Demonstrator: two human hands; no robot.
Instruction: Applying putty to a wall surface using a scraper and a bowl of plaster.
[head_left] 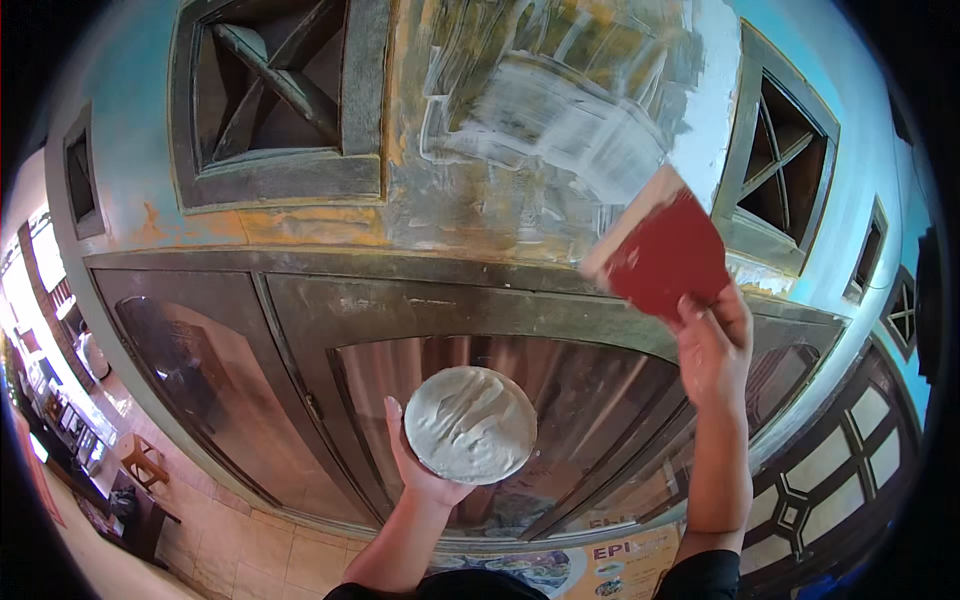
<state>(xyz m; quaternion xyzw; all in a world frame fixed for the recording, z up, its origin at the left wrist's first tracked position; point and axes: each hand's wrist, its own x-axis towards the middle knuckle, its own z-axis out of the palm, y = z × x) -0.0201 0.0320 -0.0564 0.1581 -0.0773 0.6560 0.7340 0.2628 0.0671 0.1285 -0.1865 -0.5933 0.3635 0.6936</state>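
My left hand (428,476) is closed round the side of a round container of white putty (471,425), its surface ridged and scooped. The putty faces up toward me; the container's walls are mostly hidden. In my right hand (716,345) is a wide red putty knife (668,250), its pale edge coated with putty and slightly blurred. That edge lies close to the wall; whether it touches, I cannot tell. Above it, a wall patch (570,115) carries streaky white putty over bare grey and yellowish plaster.
Dark wooden vent frames with crossed bars flank the patch, one at the left (280,90) and one at the right (783,155). Below runs a wooden frame with glass panes (590,400). A small wooden stool (140,460) stands on the tiled floor (260,555) at lower left.
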